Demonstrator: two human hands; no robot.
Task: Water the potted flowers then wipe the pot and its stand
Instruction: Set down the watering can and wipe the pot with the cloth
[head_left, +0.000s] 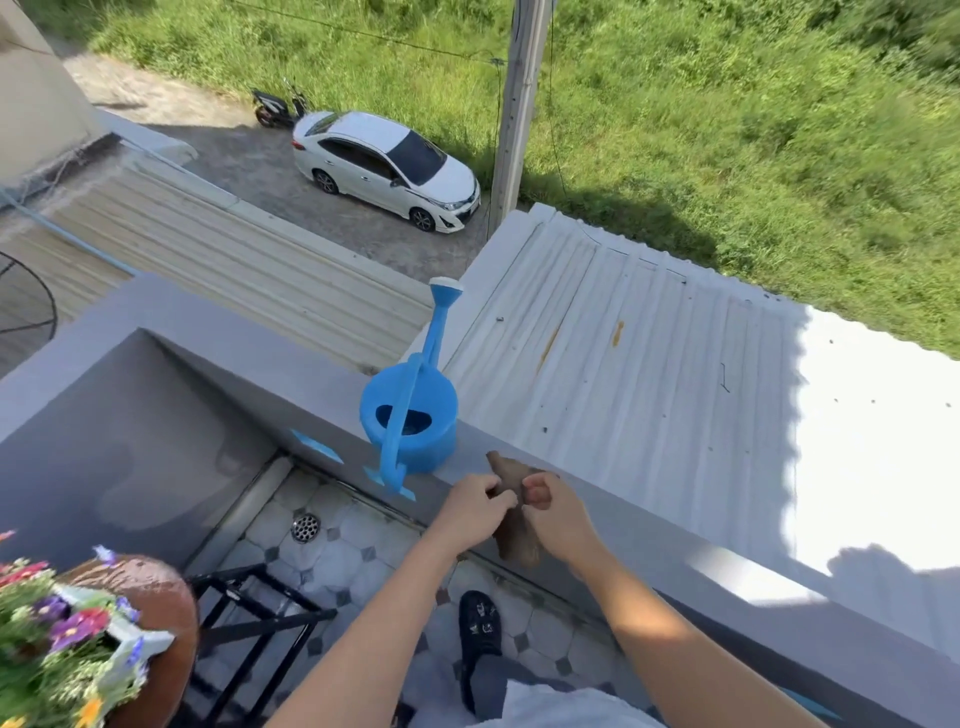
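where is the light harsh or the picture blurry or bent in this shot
Head view: hard sun blows out the white roof at right, where a person's shadow falls; the wall ledge, watering can and both hands, left hand and right hand, on the brown cloth sit in shade; the flowers at lower left are blurred; the wide lens tilts the pole.

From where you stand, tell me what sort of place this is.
Probably an upper-floor house balcony: a grey concrete parapet wall bounds a patterned tile floor with a round metal drain, with corrugated metal roofs and a parked white car below.
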